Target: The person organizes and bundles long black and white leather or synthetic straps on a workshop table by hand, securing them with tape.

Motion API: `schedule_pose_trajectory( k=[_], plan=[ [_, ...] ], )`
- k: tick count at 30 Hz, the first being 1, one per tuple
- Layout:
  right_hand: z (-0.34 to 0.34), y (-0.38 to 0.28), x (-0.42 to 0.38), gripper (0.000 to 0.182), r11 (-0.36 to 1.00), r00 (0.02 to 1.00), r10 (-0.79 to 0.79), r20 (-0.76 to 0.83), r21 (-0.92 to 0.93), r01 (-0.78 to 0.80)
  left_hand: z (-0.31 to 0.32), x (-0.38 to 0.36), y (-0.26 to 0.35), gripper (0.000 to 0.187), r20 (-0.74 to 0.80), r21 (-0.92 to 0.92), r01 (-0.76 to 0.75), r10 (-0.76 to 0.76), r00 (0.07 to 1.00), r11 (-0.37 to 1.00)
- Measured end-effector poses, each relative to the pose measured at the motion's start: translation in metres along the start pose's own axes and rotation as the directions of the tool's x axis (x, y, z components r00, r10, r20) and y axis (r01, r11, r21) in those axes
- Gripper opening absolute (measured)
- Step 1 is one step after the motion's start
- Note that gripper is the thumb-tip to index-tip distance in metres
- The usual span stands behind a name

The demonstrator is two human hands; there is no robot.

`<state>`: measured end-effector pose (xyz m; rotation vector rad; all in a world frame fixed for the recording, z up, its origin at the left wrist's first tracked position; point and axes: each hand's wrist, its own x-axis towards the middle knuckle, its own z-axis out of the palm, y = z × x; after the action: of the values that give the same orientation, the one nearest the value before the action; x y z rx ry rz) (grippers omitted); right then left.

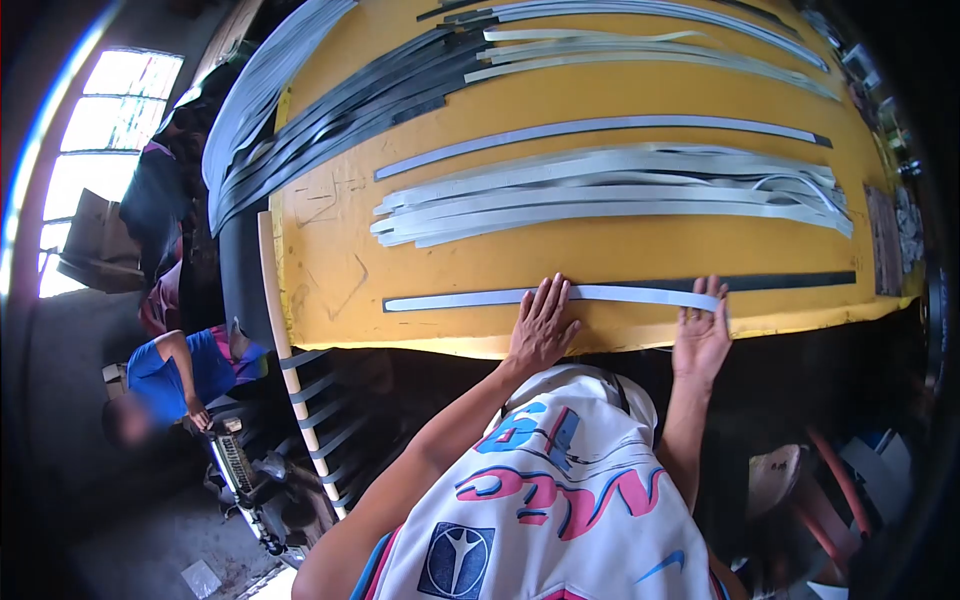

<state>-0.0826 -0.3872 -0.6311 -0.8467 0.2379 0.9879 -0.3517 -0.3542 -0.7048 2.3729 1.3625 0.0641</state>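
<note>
Along the near edge of the yellow table (640, 253) lies a black strip (790, 281), with a narrow white strip (450, 301) laid over its left part. My left hand (541, 325) rests on the two strips near their middle, fingers stretched out and pressing down. The right end of the white strip is pinched in the fingers of my right hand (704, 340), slightly off the black one, which shows bare beyond it. Just past my hands is a pile of loose white strips (600, 195).
Behind the pile lies a black strip topped with white (600, 126). Black strips (350, 120) and more white strips (640, 48) cover the far side. To the left, a person in a blue shirt (195, 370) sits by a machine (235, 465). A wooden rail (272, 270) borders the table's left end.
</note>
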Motion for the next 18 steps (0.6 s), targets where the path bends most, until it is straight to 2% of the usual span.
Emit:
schedule_pose_trajectory(
  k=[2,4,6,7,9,13,14,15,16,18],
  plan=[
    [-0.005,-0.021,0.006,0.046,0.987,0.985,-0.115,0.127,-0.098,0.128,0.001,-0.001,0.0,0.074,0.001,-0.03,-0.008,0.008,1.0,1.0],
    [-0.001,-0.048,0.005,0.048,0.921,0.96,-0.149,0.236,-0.321,0.222,-0.001,0.0,-0.001,0.075,-0.024,-0.052,-0.024,0.023,0.999,0.998],
    [-0.004,-0.073,0.01,0.047,0.843,0.935,-0.098,0.341,-0.471,0.26,-0.006,0.0,-0.002,0.076,-0.031,-0.08,-0.031,0.029,0.999,0.996],
    [0.003,-0.08,0.008,0.047,0.838,0.932,-0.108,0.346,-0.473,0.272,-0.008,0.001,-0.003,0.077,0.0,-0.092,-0.029,0.029,1.0,0.995],
    [0.017,-0.094,0.0,0.046,0.636,0.937,-0.138,0.32,-0.697,0.332,-0.012,0.001,-0.007,0.078,0.035,-0.12,-0.042,0.046,0.998,0.992],
    [0.018,-0.117,0.005,0.045,0.544,0.909,-0.158,0.386,-0.734,0.406,-0.011,-0.001,-0.013,0.072,0.025,-0.146,-0.081,0.085,0.996,0.986],
    [0.016,-0.119,0.007,0.042,0.496,0.901,-0.146,0.407,-0.758,0.423,-0.011,0.001,-0.012,0.067,-0.029,-0.133,-0.069,0.066,0.997,0.989],
    [0.016,-0.12,0.008,0.041,0.489,0.896,-0.133,0.424,-0.758,0.431,-0.013,0.004,-0.01,0.062,-0.083,-0.121,-0.051,0.041,0.996,0.991],
    [0.015,-0.119,0.007,0.04,0.484,0.893,-0.112,0.436,-0.761,0.432,-0.012,0.006,-0.009,0.062,-0.07,-0.127,-0.059,0.051,0.996,0.99],
    [0.014,-0.118,0.009,0.037,0.469,0.901,-0.106,0.42,-0.778,0.417,-0.013,0.012,-0.004,0.053,-0.185,-0.091,-0.016,-0.001,0.983,0.996]
  ],
)
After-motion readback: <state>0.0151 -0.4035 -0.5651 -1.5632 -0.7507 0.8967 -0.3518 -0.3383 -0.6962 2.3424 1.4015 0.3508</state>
